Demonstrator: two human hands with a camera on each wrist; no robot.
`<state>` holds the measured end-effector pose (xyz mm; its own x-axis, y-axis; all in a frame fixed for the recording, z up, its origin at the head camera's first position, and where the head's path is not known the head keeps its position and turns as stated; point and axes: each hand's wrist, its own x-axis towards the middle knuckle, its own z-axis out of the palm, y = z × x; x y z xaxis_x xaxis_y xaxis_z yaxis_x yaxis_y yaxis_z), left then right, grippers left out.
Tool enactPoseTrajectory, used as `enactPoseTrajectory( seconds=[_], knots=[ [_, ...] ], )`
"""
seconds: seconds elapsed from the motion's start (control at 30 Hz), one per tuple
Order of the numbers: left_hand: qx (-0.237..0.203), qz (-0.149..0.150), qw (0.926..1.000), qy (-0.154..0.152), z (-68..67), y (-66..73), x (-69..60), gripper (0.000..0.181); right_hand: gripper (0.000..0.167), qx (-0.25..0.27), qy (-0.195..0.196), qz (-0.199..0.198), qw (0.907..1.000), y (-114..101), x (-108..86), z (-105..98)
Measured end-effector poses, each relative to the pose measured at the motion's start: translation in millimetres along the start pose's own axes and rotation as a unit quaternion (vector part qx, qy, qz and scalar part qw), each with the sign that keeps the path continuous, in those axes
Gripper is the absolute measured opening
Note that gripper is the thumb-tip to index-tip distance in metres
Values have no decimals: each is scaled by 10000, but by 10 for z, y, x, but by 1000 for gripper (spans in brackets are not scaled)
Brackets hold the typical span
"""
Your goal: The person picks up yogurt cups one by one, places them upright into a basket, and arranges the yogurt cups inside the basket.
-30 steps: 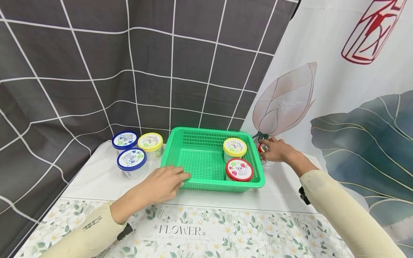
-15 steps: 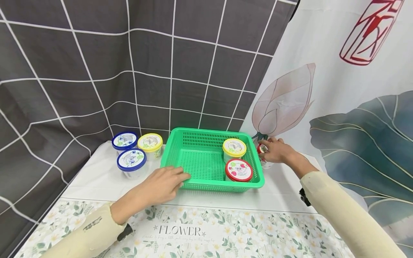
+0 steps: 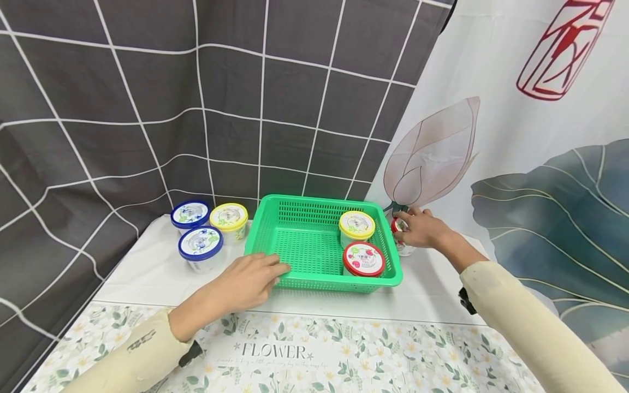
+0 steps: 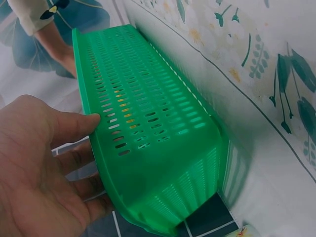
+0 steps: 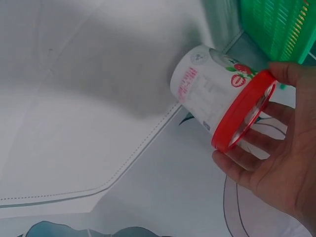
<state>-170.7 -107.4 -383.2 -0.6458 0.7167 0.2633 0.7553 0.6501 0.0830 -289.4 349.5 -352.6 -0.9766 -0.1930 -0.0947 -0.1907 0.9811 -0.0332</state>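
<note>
My left hand [image 3: 248, 281] grips the front left rim of a green plastic basket [image 3: 319, 281]. In the left wrist view its thumb lies on the outer wall and its fingers go behind the rim. To the right of the basket, my right hand [image 3: 421, 229] holds a white tub with a red lid [image 5: 212, 91]. Its thumb and fingers are spread round the lid's edge in the right wrist view; the head view shows this tub partly covered by the hand. Inside the basket, at its right end, are a yellow-lidded tub [image 3: 357, 225] and another red-lidded tub [image 3: 364, 258].
Left of the basket stand a yellow-lidded tub [image 3: 229, 217] and two blue-lidded tubs, one behind [image 3: 190, 214] and one in front [image 3: 200, 242]. A white cloth and a floral cloth [image 3: 295, 349] cover the table. A dark gridded curtain [image 3: 231, 98] hangs close behind.
</note>
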Motion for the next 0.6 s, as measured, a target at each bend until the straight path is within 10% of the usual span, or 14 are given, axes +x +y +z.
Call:
enactPoseTrajectory(
  seconds=[0.6],
  knots=[
    [2,43,10000,53,0,-1,2,29,71,-60,190,-98,9998,4,-34,-166]
  ],
)
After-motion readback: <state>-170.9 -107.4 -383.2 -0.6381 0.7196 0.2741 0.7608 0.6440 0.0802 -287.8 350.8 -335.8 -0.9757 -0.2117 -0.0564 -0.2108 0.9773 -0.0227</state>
